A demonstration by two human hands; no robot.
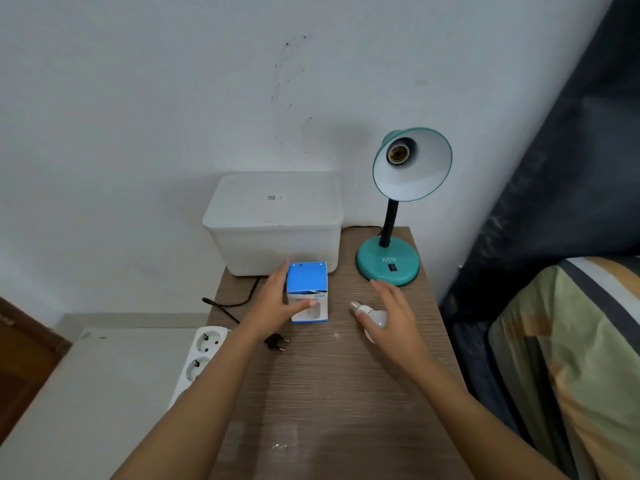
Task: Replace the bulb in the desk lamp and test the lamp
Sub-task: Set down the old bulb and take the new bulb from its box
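A teal desk lamp (388, 259) stands at the back right of the wooden table (329, 382). Its shade (415, 174) faces me and the socket (398, 154) holds no bulb. A white bulb (372, 315) lies on the table, screw base pointing left. My right hand (394, 313) hovers over it with fingers spread, partly covering it. A blue and white bulb box (308, 292) stands upright at the table's middle. My left hand (277, 299) is around its left side, thumb across the front.
A white lidded plastic box (273, 220) sits against the wall behind the bulb box. The lamp's black plug (277, 342) lies unplugged near a white power strip (201, 355) at the table's left edge. A bed with a striped cover (571, 358) is on the right.
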